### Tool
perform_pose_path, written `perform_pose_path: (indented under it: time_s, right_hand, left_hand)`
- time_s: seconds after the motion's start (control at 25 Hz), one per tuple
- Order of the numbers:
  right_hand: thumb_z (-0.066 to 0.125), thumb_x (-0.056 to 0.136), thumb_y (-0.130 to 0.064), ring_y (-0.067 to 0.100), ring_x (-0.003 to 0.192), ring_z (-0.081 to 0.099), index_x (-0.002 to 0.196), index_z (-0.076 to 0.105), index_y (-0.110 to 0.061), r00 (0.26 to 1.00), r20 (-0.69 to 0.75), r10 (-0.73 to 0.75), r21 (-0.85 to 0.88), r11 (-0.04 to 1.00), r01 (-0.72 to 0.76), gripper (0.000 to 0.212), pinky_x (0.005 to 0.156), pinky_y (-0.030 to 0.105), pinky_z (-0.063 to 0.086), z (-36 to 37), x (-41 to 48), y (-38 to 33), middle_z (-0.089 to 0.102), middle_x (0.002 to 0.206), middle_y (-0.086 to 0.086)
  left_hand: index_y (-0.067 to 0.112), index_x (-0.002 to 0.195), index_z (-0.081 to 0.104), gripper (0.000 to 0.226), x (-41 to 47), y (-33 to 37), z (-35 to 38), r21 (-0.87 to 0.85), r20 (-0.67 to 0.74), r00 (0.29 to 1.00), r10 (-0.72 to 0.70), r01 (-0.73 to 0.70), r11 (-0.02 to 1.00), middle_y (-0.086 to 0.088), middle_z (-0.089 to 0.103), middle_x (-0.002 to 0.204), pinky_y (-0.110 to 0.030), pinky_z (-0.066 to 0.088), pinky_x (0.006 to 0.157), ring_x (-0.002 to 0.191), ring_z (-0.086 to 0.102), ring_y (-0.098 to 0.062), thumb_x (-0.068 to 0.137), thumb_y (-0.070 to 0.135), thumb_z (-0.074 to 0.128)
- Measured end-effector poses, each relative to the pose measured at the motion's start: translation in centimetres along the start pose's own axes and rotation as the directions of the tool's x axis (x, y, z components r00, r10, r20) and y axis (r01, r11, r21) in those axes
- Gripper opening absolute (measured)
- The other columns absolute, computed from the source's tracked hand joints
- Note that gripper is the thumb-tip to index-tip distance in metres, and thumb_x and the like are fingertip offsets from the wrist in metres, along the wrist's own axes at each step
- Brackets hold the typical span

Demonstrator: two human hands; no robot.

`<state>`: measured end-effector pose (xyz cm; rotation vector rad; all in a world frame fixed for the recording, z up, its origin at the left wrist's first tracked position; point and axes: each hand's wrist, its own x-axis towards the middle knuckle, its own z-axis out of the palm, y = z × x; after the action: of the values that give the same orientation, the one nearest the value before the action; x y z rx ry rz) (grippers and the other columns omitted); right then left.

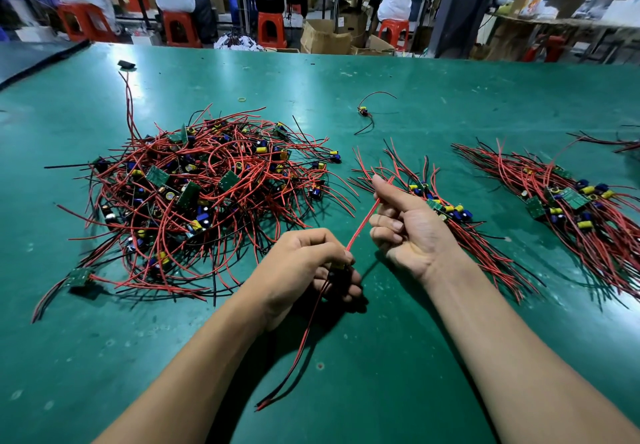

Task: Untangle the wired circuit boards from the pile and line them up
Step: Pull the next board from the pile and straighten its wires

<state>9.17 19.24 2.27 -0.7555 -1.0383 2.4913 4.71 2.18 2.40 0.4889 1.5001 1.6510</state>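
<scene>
While one wired board (337,266) is held over the near middle of the surface (381,357), the left hand (304,263) is clenched round it. Its red lead (362,223) is held taut in the curled fingers (384,220) of the right hand (405,232).

Head view: a big tangled pile (194,197) lies toward the left edge. The near row (446,208) and the far row (571,201) are laid out toward the right edge. A stray board (363,111) is noted toward the far edge. Task judged under half done.
</scene>
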Motion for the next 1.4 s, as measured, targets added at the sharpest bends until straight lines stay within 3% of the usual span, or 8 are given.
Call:
perform_pose_path:
  time_s: [0.16,0.28,0.48,0.64,0.88,1.08,1.24,1.4]
  right_hand:
    - [0.080,0.072,-0.037,0.003,0.042,0.033,0.086,0.072,-0.013,0.982,0.187,-0.005,-0.410,0.909,0.082,0.029,0.037,0.015,0.025,-0.5,-1.1,1.2,0.047,0.061,-0.006]
    - [0.082,0.077,-0.031,0.012,0.046,0.041,0.083,0.075,-0.015,0.952,0.298,0.067,-0.539,0.835,0.110,0.019,0.045,0.018,0.032,-0.5,-2.0,2.2,0.054,0.062,0.003]
    - [0.075,0.085,-0.029,0.006,0.036,0.029,0.078,0.071,-0.011,0.980,0.187,-0.065,-0.500,0.853,0.152,0.020,0.037,0.013,0.021,-0.2,-1.6,1.8,0.036,0.049,-0.005]
    - [0.069,0.091,-0.020,0.003,0.036,0.027,0.077,0.066,-0.005,0.984,0.044,-0.171,-0.393,0.903,0.175,0.021,0.034,0.015,0.019,-0.2,-0.6,1.2,0.034,0.056,-0.003]
    - [0.065,0.094,-0.022,0.002,0.032,0.024,0.073,0.060,-0.006,0.991,-0.102,-0.090,-0.127,0.989,0.077,0.027,0.031,0.015,0.018,0.0,0.0,0.2,0.036,0.055,-0.005]
    - [0.061,0.096,-0.022,0.003,0.029,0.022,0.065,0.049,-0.011,0.997,-0.063,0.038,0.085,0.996,-0.033,0.035,0.028,0.016,0.017,0.0,-0.1,-0.1,0.029,0.048,-0.005]
    - [0.069,0.088,-0.041,0.002,0.035,0.026,0.076,0.058,-0.012,0.999,-0.045,0.007,-0.017,1.000,-0.008,0.033,0.031,0.014,0.020,-0.3,-0.2,-0.1,0.036,0.057,-0.006]
    - [0.078,0.066,-0.050,0.004,0.043,0.037,0.092,0.070,-0.011,0.998,0.005,-0.070,-0.360,0.930,0.067,0.048,0.037,0.017,0.030,-0.4,-1.3,0.7,0.049,0.063,-0.006]
  left_hand:
    - [0.001,0.081,0.062,0.012,0.3,-0.2,-0.2,-0.111,-0.104,0.994,0.039,-0.051,0.993,-0.022,0.068,0.069,-0.030,0.059,0.055,0.057,0.067,-0.029,0.092,0.000,0.056]
    - [0.002,0.083,0.060,0.013,0.4,-0.4,-0.1,-0.109,-0.131,0.990,0.060,-0.075,0.991,-0.018,0.067,0.065,-0.027,0.057,0.050,0.050,0.064,-0.024,0.094,0.002,0.053]
    - [0.004,0.076,0.062,0.017,0.1,-0.6,-0.1,0.012,-0.056,0.993,0.101,-0.101,0.995,-0.020,0.067,0.066,-0.025,0.053,0.048,0.050,0.063,-0.025,0.091,0.000,0.055]
    - [0.003,0.077,0.065,0.015,0.0,-0.7,-0.1,0.186,0.043,0.990,0.135,-0.141,0.972,-0.015,0.070,0.069,-0.022,0.050,0.051,0.055,0.065,-0.021,0.091,0.001,0.059]
    - [0.006,0.078,0.067,0.014,-0.2,-0.6,-0.5,0.255,0.152,0.982,0.109,-0.146,0.956,-0.013,0.072,0.072,-0.024,0.050,0.055,0.062,0.063,-0.024,0.091,0.006,0.061]
    - [0.006,0.076,0.066,0.017,-0.2,-0.6,-0.5,0.195,0.140,0.987,0.073,-0.100,0.976,-0.016,0.071,0.071,-0.019,0.046,0.047,0.056,0.067,-0.024,0.090,0.003,0.059]
    - [0.002,0.080,0.064,0.014,0.1,-0.6,-0.3,0.001,0.034,0.997,0.070,-0.070,0.998,-0.020,0.069,0.072,-0.026,0.055,0.051,0.057,0.067,-0.025,0.092,0.005,0.059]
    - [-0.001,0.094,0.064,0.028,0.8,-0.5,-0.3,-0.203,-0.092,0.995,0.040,-0.058,0.977,-0.023,0.072,0.085,-0.035,0.061,0.065,0.069,0.071,-0.029,0.096,0.026,0.056]
